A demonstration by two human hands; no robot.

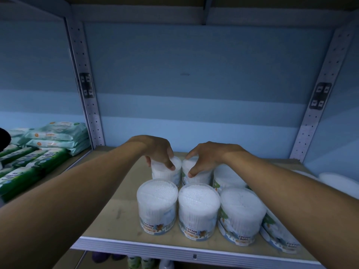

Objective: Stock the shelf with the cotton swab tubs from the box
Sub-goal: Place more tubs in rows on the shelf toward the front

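Several clear cotton swab tubs stand in two rows on the tan shelf board. My left hand grips the top of the back-left tub from above. Beside it, my right hand grips the top of the back-middle tub. Both held tubs rest upright on the board, touching each other. In front stand three tubs: front-left, front-middle and front-right. Another back-row tub is partly hidden by my right forearm. The box is out of view.
Green and pale wet-wipe packs fill the neighbouring shelf bay on the left. Perforated metal uprights frame the bay. The left part of the shelf board is bare. More tubs lie at the far right. Bottles show below the shelf edge.
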